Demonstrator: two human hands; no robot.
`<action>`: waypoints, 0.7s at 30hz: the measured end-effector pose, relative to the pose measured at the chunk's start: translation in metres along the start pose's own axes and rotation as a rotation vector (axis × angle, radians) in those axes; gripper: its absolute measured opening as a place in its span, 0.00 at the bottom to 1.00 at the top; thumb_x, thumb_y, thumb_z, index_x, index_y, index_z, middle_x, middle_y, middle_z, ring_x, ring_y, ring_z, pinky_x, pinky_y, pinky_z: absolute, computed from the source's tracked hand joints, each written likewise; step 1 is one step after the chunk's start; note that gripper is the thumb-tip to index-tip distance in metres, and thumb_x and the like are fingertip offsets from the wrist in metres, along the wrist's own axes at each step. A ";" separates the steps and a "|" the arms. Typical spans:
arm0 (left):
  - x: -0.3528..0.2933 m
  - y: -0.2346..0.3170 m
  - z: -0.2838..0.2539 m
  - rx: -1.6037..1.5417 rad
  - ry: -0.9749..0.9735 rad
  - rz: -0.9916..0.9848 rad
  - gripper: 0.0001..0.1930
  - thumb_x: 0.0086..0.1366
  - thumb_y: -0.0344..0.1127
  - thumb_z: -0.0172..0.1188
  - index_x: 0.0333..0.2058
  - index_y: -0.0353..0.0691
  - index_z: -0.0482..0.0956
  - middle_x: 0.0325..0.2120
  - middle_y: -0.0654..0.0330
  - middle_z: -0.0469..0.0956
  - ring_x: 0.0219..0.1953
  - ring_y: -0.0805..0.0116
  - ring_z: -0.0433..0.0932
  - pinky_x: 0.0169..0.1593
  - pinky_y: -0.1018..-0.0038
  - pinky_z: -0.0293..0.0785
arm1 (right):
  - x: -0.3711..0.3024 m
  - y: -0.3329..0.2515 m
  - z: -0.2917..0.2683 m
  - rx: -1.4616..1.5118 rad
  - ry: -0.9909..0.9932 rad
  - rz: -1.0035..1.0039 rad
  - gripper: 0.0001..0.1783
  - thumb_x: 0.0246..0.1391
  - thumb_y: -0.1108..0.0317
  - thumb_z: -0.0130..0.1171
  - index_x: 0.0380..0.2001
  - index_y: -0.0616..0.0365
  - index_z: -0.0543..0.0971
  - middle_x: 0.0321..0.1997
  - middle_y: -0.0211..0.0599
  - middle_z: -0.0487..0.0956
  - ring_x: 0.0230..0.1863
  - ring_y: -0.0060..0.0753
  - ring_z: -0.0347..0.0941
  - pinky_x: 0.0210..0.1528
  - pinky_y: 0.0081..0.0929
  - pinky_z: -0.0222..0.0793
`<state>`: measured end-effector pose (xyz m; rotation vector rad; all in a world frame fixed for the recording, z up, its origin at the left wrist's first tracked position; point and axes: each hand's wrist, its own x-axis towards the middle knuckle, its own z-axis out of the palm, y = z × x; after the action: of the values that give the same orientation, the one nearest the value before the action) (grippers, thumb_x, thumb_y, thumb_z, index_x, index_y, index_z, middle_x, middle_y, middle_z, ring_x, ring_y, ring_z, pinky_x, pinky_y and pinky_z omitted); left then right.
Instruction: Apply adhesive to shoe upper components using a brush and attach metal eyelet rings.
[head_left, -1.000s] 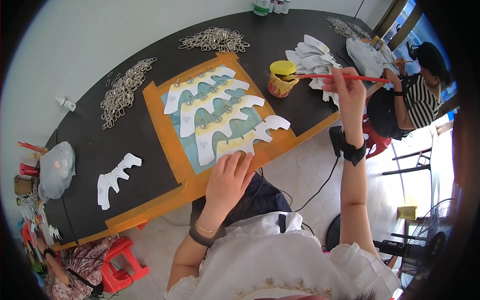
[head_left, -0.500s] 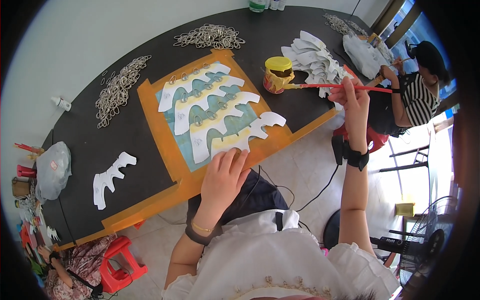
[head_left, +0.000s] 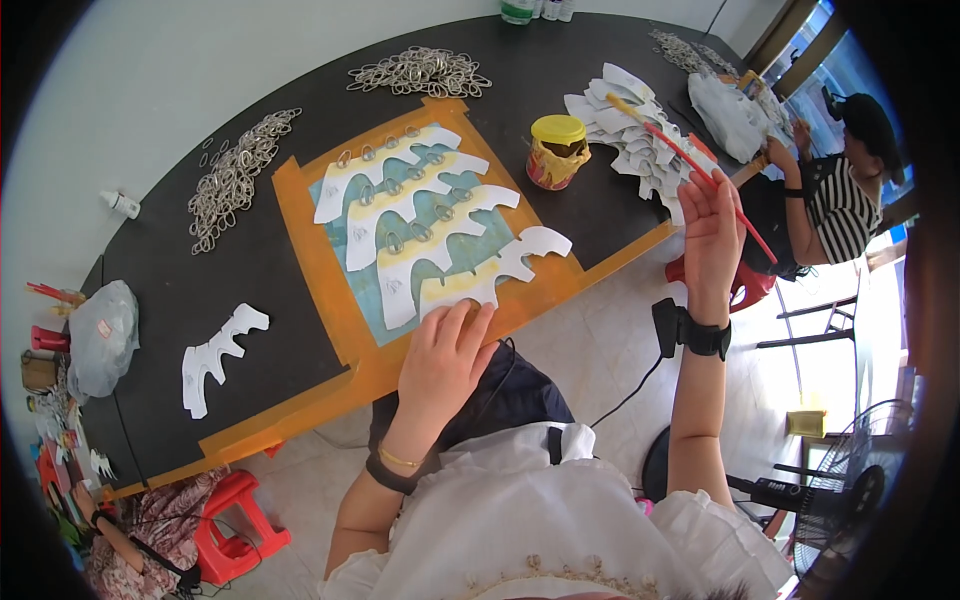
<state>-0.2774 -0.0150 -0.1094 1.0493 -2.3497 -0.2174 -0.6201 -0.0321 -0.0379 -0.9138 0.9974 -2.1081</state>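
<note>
My right hand [head_left: 712,235] holds a red-handled brush [head_left: 676,148] across its raised fingers, palm turned up. The brush's yellow-coated tip points up and left over a heap of white cut-out pieces [head_left: 635,140]. Just left of that heap stands a yellow-lidded tub [head_left: 557,152] with tan paste smeared down its side. My left hand [head_left: 445,355] rests with its fingertips on the lower edge of the nearest white scalloped piece [head_left: 455,290]. Several similar pieces lie in rows on a blue-green sheet [head_left: 400,325], with yellowish bands and, on the farther ones, metal rings.
Metal rings form piles [head_left: 420,75] at the back and left. Orange tape [head_left: 325,270] frames the sheet. One white piece [head_left: 222,358] and a plastic bag [head_left: 105,335] lie left. A person in stripes [head_left: 850,205] sits right; another person [head_left: 150,530] is lower left.
My right hand has turned palm up, swinging the brush tip from beside the tub up over the heap of white pieces. My left hand stays on the nearest piece.
</note>
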 end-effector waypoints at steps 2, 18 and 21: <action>0.000 0.001 0.000 0.004 -0.002 -0.006 0.25 0.59 0.38 0.66 0.56 0.46 0.74 0.50 0.58 0.71 0.49 0.55 0.70 0.53 0.63 0.71 | -0.001 -0.004 0.004 -0.087 -0.056 -0.123 0.17 0.69 0.65 0.48 0.53 0.66 0.72 0.48 0.51 0.80 0.48 0.38 0.80 0.56 0.34 0.75; 0.000 -0.005 0.004 0.011 0.011 -0.017 0.26 0.58 0.38 0.66 0.56 0.47 0.73 0.50 0.60 0.71 0.49 0.58 0.71 0.51 0.64 0.73 | -0.125 0.009 0.035 -0.649 -0.405 -0.237 0.10 0.61 0.75 0.46 0.37 0.68 0.76 0.34 0.49 0.81 0.29 0.34 0.78 0.36 0.28 0.74; -0.001 -0.005 0.005 0.011 0.009 -0.012 0.26 0.57 0.38 0.67 0.56 0.47 0.74 0.50 0.60 0.71 0.49 0.58 0.71 0.51 0.65 0.73 | -0.140 0.016 0.040 -0.685 -0.427 -0.141 0.09 0.60 0.78 0.47 0.36 0.68 0.77 0.35 0.49 0.81 0.30 0.34 0.79 0.36 0.28 0.73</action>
<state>-0.2761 -0.0184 -0.1153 1.0683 -2.3398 -0.2046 -0.5060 0.0511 -0.0765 -1.7198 1.4700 -1.5599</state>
